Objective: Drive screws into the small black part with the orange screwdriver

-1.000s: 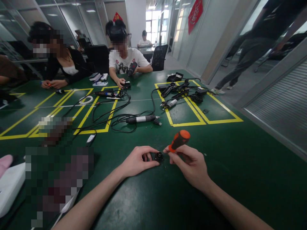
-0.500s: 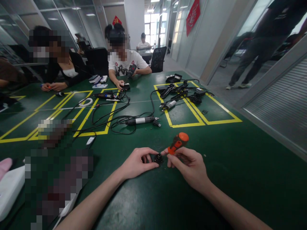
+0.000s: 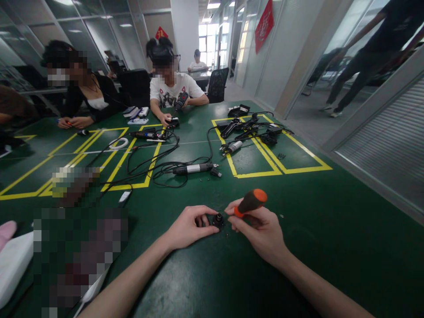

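My left hand (image 3: pixel 190 226) rests on the green table with thumb and forefinger closed around a small round black part (image 3: pixel 217 220). That part has a raised cylindrical middle and sits on the tabletop. To its right, my right hand (image 3: pixel 260 227) grips a screwdriver (image 3: pixel 251 202) with a dark handle and orange ends. The handle leans up and to the right. The blade is hidden by my fingers, so I cannot tell whether its tip touches the black part.
Beyond my hands lies a grey-and-black electric screwdriver (image 3: pixel 195 168) with coiled cable. Tools and cables (image 3: pixel 245 128) fill the yellow-taped area at back right. Across the table a person in a white shirt (image 3: pixel 177 90) holds a drill (image 3: pixel 181 101). A white box (image 3: pixel 16 265) lies at left.
The screwdriver's handle has shifted slightly right and leans over more, turning in my right fingers. My left hand and the black part stay in place.
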`<action>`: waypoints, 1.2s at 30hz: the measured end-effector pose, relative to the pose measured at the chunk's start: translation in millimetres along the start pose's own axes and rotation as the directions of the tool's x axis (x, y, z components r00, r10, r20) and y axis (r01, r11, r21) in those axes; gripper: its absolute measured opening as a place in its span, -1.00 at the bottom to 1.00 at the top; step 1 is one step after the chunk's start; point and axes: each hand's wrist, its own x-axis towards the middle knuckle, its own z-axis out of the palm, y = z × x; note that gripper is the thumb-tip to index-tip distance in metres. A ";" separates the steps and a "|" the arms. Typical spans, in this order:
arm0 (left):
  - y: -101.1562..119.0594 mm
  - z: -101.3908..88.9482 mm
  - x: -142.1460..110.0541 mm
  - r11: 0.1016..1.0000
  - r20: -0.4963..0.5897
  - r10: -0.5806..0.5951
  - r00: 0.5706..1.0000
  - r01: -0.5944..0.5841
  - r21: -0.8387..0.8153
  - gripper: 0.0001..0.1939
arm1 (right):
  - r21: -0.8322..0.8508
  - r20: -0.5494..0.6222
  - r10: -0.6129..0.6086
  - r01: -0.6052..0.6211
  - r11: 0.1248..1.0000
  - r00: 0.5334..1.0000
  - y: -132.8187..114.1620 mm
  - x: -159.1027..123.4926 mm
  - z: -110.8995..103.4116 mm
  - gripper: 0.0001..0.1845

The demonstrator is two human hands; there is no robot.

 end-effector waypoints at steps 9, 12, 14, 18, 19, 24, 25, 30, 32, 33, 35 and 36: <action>-1.6 0.5 -0.6 1.000 0.000 -0.006 1.000 0.006 -0.014 -0.64 | 0.013 0.058 0.019 -0.020 1.000 0.998 -2.8 1.3 -0.7 -0.88; -1.5 0.9 -0.4 1.000 -0.003 0.000 1.000 0.000 -0.020 -0.63 | 0.047 0.043 0.003 -0.005 0.999 0.999 -0.9 0.3 0.9 -0.88; -1.1 0.9 -0.1 1.000 -0.004 0.007 1.000 -0.007 -0.013 -0.65 | 0.001 0.005 -0.017 0.017 1.000 1.000 0.2 0.1 0.9 -0.80; -0.8 0.6 0.2 1.000 -0.002 0.009 1.000 -0.009 -0.007 -0.65 | -0.067 0.026 -0.045 0.047 0.997 0.999 -1.6 1.4 -0.9 -0.72; -0.9 0.6 0.1 1.000 -0.001 0.006 1.000 -0.006 -0.007 -0.65 | -0.060 0.039 -0.046 0.048 0.997 0.998 -2.3 1.8 -1.0 -0.74; -1.4 0.6 -0.4 1.000 -0.004 -0.003 1.000 0.003 -0.003 -0.64 | -0.043 0.013 -0.086 0.086 0.995 0.996 -1.2 2.4 -0.2 -0.78; -1.2 0.5 -0.3 1.000 -0.003 -0.003 1.000 0.003 0.000 -0.64 | -0.051 -0.002 -0.098 0.098 0.994 0.995 -0.3 2.1 -0.2 -0.76; -0.7 -0.4 0.4 1.000 0.003 0.000 1.000 0.000 0.002 -0.67 | -0.087 0.002 -0.114 0.114 0.990 0.993 -0.1 1.0 -1.6 -0.80; -1.1 -0.3 0.4 1.000 0.002 0.010 1.000 -0.010 -0.003 -0.66 | -0.089 0.017 -0.121 0.122 0.989 0.992 -1.7 1.1 -2.2 -0.84; -1.3 -0.2 0.4 1.000 0.000 0.016 1.000 -0.016 -0.008 -0.66 | -0.084 0.021 -0.133 0.134 0.987 0.991 -2.5 1.3 -2.3 -0.85; -1.7 0.1 0.2 1.000 -0.003 0.027 1.000 -0.027 -0.014 -0.65 | -0.082 0.021 -0.164 0.165 0.983 0.986 -3.5 1.8 -2.3 -0.86; -1.8 0.2 0.1 0.999 -0.005 0.029 1.000 -0.030 -0.014 -0.65 | -0.088 0.017 -0.182 0.182 0.979 0.983 -3.7 2.0 -2.1 -0.85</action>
